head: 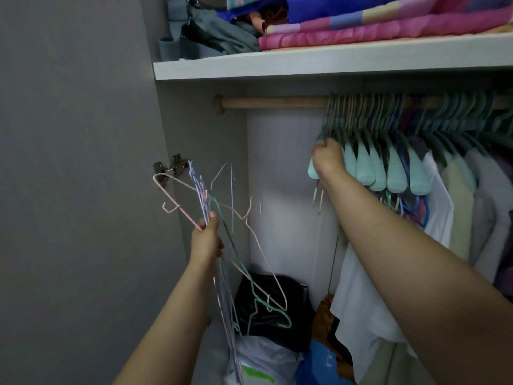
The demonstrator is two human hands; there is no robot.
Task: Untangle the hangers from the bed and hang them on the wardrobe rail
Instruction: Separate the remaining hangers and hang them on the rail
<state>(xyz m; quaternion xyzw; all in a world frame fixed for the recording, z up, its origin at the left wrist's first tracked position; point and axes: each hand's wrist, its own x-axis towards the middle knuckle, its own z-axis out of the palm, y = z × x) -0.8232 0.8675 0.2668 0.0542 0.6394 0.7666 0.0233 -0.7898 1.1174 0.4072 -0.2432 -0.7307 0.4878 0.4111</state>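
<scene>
My left hand point(206, 240) grips a tangled bundle of thin wire hangers point(222, 207) in pink, blue and green, held low at the wardrobe's left side. The wooden wardrobe rail point(274, 102) runs across under the shelf, bare on its left half. Several teal hangers point(369, 168) crowd the rail's right half. My right hand point(329, 158) is raised to the leftmost of these hung hangers, fingers curled on its shoulder. A hook end dangles just below that hand.
Clothes point(449, 207) hang to the right. A white shelf point(305, 66) above carries folded bedding and a grey bag. Bags and a dark bundle point(273, 304) lie on the wardrobe floor. A grey wall and the door hinge point(170, 165) stand at left.
</scene>
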